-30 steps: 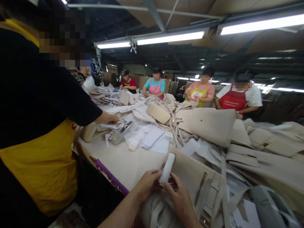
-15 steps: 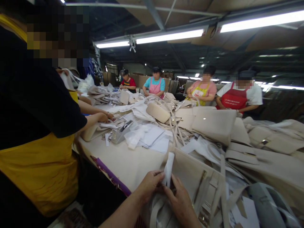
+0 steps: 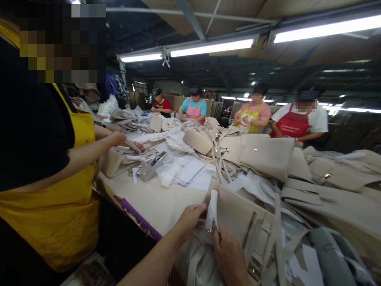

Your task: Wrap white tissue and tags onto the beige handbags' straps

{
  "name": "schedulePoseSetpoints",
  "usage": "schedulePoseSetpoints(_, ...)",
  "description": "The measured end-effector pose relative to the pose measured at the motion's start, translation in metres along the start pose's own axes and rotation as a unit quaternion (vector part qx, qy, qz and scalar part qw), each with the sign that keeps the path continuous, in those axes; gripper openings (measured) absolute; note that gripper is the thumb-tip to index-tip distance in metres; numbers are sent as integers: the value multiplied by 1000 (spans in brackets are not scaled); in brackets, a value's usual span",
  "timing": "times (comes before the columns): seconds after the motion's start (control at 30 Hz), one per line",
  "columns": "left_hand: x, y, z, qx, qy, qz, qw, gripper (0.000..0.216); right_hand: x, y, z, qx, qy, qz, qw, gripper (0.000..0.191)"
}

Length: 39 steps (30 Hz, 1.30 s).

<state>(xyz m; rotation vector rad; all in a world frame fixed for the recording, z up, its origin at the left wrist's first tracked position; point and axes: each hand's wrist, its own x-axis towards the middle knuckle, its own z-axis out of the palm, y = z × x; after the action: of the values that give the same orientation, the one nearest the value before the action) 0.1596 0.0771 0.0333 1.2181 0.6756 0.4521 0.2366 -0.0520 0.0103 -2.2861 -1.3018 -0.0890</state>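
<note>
A beige handbag lies on the table right in front of me. At its left side a white paper wrap covers a strap, with a small metal fitting at the lower end. My left hand is closed beside the bag's left edge, thumb and forefinger together; what they pinch is hidden. My right hand has its fingers curled in at the lower end of the paper wrap and grips it there. Below both hands is a clear plastic bag with beige straps inside.
Beige handbags are heaped ahead and to the right. White paper sheets and a tape dispenser lie on the table; a grey dispenser stands at lower right. A co-worker in a yellow apron stands close on my left; several others work opposite.
My left hand has come off the paper wrap, slightly up and left. My right hand has curled its fingers at the wrap's lower end, where a metal fitting now shows. The co-worker's arm on the left has shifted.
</note>
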Motion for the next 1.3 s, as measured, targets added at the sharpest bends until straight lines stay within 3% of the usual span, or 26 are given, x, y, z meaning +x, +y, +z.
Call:
schedulePoseSetpoints(0.1, 26, 25, 12, 28, 23, -17, 999, 39, -3, -2, -1, -36, 11, -20, 999, 26)
schedulePoseSetpoints(0.23, 59, 39, 35, 32, -6, -84, 996, 38, -7, -1, -3, -59, 23, -40, 997, 25)
schedulePoseSetpoints(0.37, 72, 32, 47, 10, -1, -109, 994, 30, -11, 1, -1, -75, 17, -53, 996, 24)
schedulePoseSetpoints(0.67, 72, 19, 44, -54, 11, -110, 992, 27, -14, -2, -2, -66, -22, -41, 997, 21)
schedulePoseSetpoints(0.8, 60, 17, 38, -106, -12, -112, 988, 34, -16, -3, -2, -55, -24, -38, 997, 23)
schedulePoseSetpoints(0.93, 26, 5, 24, -161, -49, -123, 978, 43, -16, 1, 0, -10, -22, -10, 1000, 26)
schedulePoseSetpoints(1.07, -7, -9, 10, -172, -91, -100, 976, 34, -13, 5, 2, 95, 20, -3, 995, 24)
schedulePoseSetpoints(1.3, -13, -13, 7, -114, -99, -63, 987, 33, -8, 8, 2, 171, 57, -36, 983, 29)
